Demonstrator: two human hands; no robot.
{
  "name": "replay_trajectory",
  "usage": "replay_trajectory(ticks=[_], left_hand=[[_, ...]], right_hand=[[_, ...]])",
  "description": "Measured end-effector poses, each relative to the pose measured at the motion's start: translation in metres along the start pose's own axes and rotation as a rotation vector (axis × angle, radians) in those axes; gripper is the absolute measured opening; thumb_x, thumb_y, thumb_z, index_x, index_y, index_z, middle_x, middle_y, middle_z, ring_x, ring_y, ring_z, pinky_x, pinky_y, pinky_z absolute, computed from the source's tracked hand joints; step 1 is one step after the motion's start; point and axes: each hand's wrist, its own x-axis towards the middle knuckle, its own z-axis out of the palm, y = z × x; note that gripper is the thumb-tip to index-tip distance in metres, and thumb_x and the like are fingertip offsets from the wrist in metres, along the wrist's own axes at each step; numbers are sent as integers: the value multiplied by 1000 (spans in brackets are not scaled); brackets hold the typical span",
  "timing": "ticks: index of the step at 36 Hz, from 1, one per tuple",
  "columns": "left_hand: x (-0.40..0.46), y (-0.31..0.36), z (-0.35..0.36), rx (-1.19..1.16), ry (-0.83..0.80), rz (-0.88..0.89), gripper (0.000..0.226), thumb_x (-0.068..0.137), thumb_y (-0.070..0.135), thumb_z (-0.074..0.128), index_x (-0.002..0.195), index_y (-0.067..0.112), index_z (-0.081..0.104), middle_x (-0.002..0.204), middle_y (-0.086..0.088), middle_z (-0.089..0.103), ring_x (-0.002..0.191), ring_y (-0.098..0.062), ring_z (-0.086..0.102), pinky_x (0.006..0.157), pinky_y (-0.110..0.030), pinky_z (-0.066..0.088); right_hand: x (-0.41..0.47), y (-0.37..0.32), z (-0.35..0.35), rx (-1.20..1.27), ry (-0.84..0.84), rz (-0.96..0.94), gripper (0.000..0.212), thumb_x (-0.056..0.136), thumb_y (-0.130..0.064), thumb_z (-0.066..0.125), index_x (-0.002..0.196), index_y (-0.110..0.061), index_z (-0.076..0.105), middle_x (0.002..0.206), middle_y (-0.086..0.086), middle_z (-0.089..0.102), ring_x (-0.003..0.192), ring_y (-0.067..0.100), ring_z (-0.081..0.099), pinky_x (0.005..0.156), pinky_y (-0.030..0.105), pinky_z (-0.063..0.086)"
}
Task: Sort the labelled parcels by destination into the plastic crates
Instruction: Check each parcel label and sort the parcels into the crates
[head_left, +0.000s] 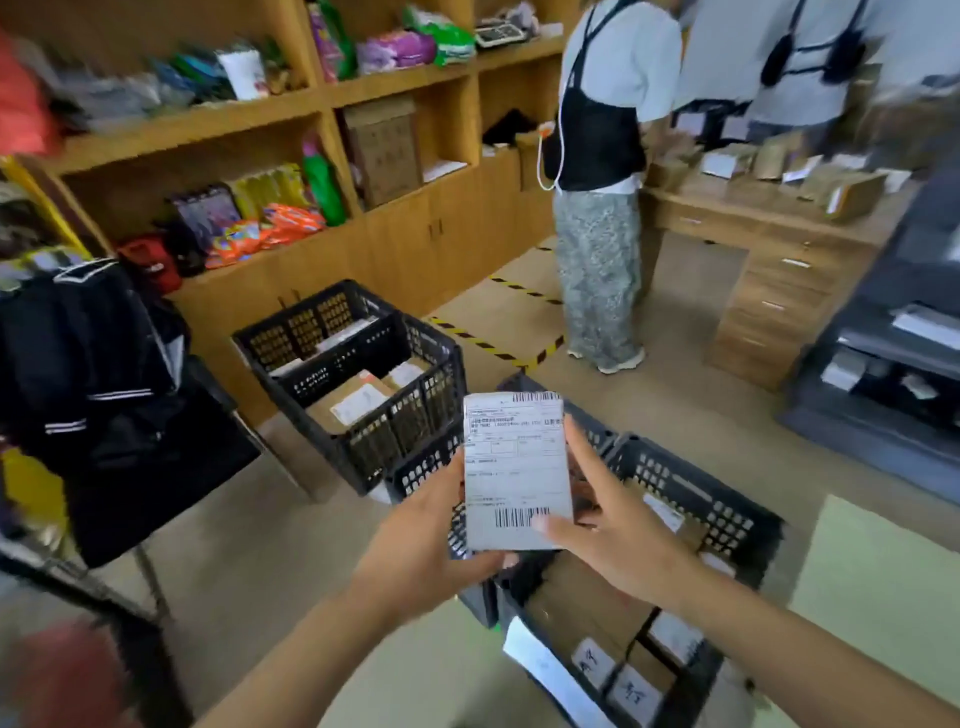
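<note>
White and flat, the labelled parcel (517, 470) is held up in the air in front of the person, with its label facing the camera. It has a barcode at the top and another near the bottom.

The left hand (431, 535) holds the parcel from the left side and underneath, with its fingers curled round the bottom edge. The right hand (608, 525) holds the right side, with its thumb pressed on the front near the lower barcode and its fingers behind.

Under the hands sits a black plastic crate (696, 499) on the floor, with brown boxes with white labels in it. A bit further away, to the left, is a second black crate (363, 457). It has two parts, and brown labelled boxes lie in both.

Behind the crates are wooden shelves (208, 119) full of bright packets. A person in patterned trousers (597, 270) stands at a wooden desk (779, 260) covered in small boxes. Yellow and black tape (493, 345) marks the floor.
</note>
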Motion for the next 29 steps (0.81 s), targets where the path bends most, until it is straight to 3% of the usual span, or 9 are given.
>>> replay_trajectory(ticks=[3, 7, 10, 12, 14, 18, 21, 25, 29], left_hand=[[47, -19, -7, -1, -79, 118, 101, 74, 55, 72, 145, 50, 1, 145, 20, 38, 127, -4, 41, 97, -17, 38], [95, -30, -9, -45, -151, 282, 95, 76, 43, 76, 131, 62, 2, 130, 28, 29, 125, 1, 32, 83, 8, 22], [125, -32, 1, -75, -235, 348, 98, 77, 44, 75, 144, 49, 4, 139, 31, 30, 121, 13, 34, 89, 4, 27], [142, -28, 14, -119, -302, 374, 96, 75, 46, 76, 147, 46, 12, 141, 29, 36, 123, 11, 37, 95, -9, 39], [158, -21, 30, -127, -355, 389, 97, 73, 49, 77, 147, 46, 14, 141, 24, 41, 124, 5, 42, 96, -19, 43], [188, -4, 66, -139, -431, 421, 102, 72, 46, 79, 149, 44, 11, 137, 22, 42, 122, 3, 44, 93, -16, 43], [204, 8, 95, -149, -469, 442, 101, 73, 47, 78, 142, 55, 4, 140, 20, 39, 121, 4, 44, 93, -21, 47], [221, 18, 134, -175, -557, 423, 102, 72, 53, 76, 146, 51, 5, 148, 19, 34, 128, 0, 42, 100, -30, 47], [231, 23, 168, -194, -641, 426, 101, 73, 45, 78, 139, 57, 2, 143, 17, 37, 114, 8, 40, 90, -20, 44]], right_hand=[[19, 3, 0, 15, 147, 83, 94, 87, -36, 68, 137, -70, -4, 147, -32, 33, 133, -1, 39, 100, 37, 50], [35, 6, 0, -50, 319, 180, 92, 89, -37, 66, 136, -66, -8, 146, -34, 31, 127, -1, 44, 89, 12, 46], [39, 13, -4, -34, 414, 237, 92, 89, -33, 66, 145, -57, -3, 144, -37, 31, 128, -7, 41, 99, 25, 46], [37, 22, -9, -21, 465, 284, 92, 90, -27, 66, 146, -56, 0, 138, -39, 35, 122, -15, 41, 100, 28, 46], [34, 32, -16, -22, 518, 342, 94, 88, -26, 67, 145, -59, -1, 139, -31, 39, 123, -10, 43, 103, 34, 46], [28, 58, -36, -22, 609, 419, 96, 82, -28, 67, 145, -59, 2, 145, -21, 41, 126, 4, 47, 101, 42, 48], [25, 77, -51, -30, 657, 471, 98, 81, -27, 68, 145, -59, 1, 141, -23, 42, 122, 2, 49, 96, 37, 52], [18, 105, -62, -55, 709, 553, 100, 84, -24, 68, 147, -53, -3, 142, -22, 38, 116, -2, 49, 94, 32, 51], [15, 130, -63, -105, 729, 639, 92, 88, -28, 65, 151, -42, -1, 149, -12, 30, 129, 6, 39, 102, 37, 47]])
